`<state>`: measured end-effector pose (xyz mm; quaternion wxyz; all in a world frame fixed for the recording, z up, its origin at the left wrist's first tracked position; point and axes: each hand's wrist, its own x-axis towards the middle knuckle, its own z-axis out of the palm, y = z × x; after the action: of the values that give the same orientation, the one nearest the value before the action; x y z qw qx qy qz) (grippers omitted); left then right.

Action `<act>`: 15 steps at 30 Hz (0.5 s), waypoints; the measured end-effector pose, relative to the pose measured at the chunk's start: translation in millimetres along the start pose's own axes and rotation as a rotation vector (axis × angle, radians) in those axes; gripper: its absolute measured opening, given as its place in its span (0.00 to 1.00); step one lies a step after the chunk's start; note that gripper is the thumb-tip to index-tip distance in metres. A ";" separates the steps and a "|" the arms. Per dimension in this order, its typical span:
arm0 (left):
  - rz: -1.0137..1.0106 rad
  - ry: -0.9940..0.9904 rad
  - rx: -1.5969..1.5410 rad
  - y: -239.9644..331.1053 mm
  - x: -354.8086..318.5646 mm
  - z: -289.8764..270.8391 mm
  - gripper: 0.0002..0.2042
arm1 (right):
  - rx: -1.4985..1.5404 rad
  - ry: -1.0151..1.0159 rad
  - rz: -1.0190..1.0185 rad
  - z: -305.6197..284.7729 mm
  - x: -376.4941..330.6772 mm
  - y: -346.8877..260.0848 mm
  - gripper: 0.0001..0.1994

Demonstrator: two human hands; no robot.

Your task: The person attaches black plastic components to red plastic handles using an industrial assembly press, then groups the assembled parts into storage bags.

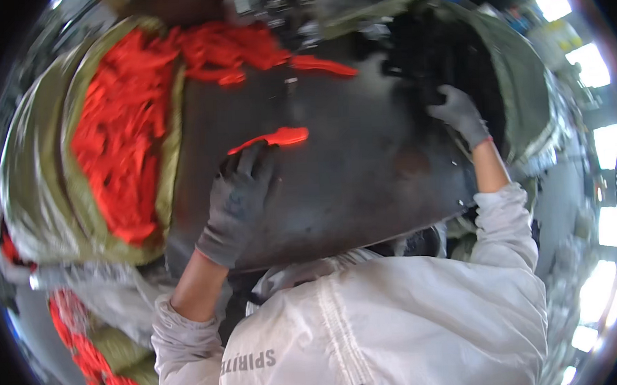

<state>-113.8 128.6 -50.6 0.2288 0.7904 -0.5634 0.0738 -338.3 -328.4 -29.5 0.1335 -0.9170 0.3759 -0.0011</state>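
My left hand [230, 210], in a grey glove, is over the left part of a dark tabletop [349, 184]. Its fingertips are at the near edge of a long, thin bright red piece [285, 136] and seem to grip it; the fingers partly cover it. What the red piece is, I cannot make out. My right hand [460, 115], gloved in grey too, is at the right beside a heap of black pieces [430, 56]. Its thumb and fingers are apart with nothing visible between them. Blur hides the shapes in the black heap.
An olive-green sack [45, 156] full of red pieces [123, 132] stands at the left, and more red pieces [233, 48] spill across the far left of the tabletop. Another greenish sack [524, 80] is at the right. Below left lie further red pieces [88, 346].
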 end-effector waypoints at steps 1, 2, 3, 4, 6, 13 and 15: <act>0.040 0.022 0.113 7.4 20.3 12.6 0.23 | 0.198 -0.131 0.041 -13.4 -18.5 -7.5 0.34; 0.078 0.033 0.101 5.2 29.1 26.8 0.23 | 0.197 -0.100 0.069 -20.3 -23.4 0.1 0.34; 0.051 -0.013 0.102 -5.4 31.8 47.1 0.23 | 0.220 -0.130 0.018 -23.9 -22.5 9.2 0.33; 0.017 -0.064 0.107 -15.7 37.4 59.7 0.24 | 0.244 -0.167 -0.037 -26.5 -20.1 17.3 0.31; 0.033 -0.187 -0.018 -29.4 56.9 54.4 0.23 | 0.381 -0.283 0.012 -52.5 -18.3 36.2 0.30; -0.225 -0.122 -0.381 -42.6 51.2 55.6 0.14 | -0.415 -0.216 -0.019 -47.7 20.5 60.3 0.34; -0.334 -0.185 -0.504 -36.5 59.7 51.3 0.14 | -0.387 -0.261 0.028 -51.8 41.3 84.4 0.35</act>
<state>-66.2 64.1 -83.7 0.3742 0.7938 -0.4447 -0.1790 -372.1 -427.0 -4.4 0.0025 -0.9126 0.3613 0.1915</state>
